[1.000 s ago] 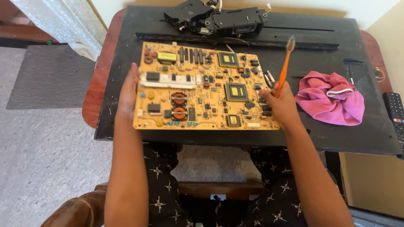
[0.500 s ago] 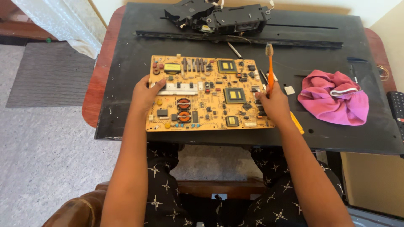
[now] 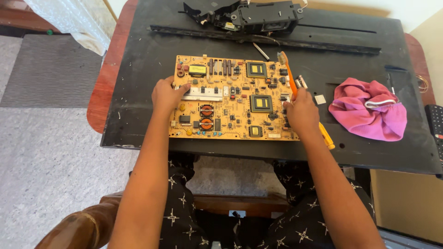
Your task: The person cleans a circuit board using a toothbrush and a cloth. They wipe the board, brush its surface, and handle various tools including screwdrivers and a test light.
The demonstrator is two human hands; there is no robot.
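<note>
Head view: brushing the board

We press our left hand (image 3: 167, 95) flat on the yellow circuit board (image 3: 233, 97) lying on the black tabletop (image 3: 138, 69). Our right hand (image 3: 301, 112) is closed around the orange toothbrush (image 3: 289, 78); light, short strokes seem wisest.
</note>
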